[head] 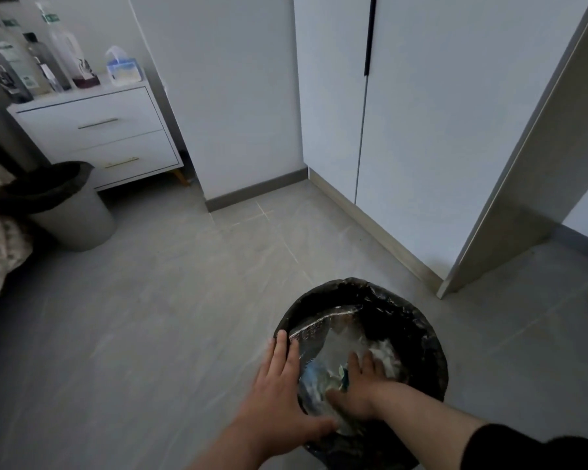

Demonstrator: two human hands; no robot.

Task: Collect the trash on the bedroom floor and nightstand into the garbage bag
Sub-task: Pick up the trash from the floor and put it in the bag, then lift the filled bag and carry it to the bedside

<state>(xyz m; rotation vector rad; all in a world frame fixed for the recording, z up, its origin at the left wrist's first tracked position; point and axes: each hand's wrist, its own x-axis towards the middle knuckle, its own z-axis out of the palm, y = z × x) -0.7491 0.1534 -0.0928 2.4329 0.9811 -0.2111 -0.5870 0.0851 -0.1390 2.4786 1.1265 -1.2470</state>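
Inside the garbage bag, the right hand presses trash (crumpled plastic).

left hand, right hand, flat (fingers straight)

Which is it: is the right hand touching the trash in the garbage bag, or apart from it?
Touching. The head view shows the right hand laid flat, fingers spread, on the trash inside the garbage bag, with no gap between them.
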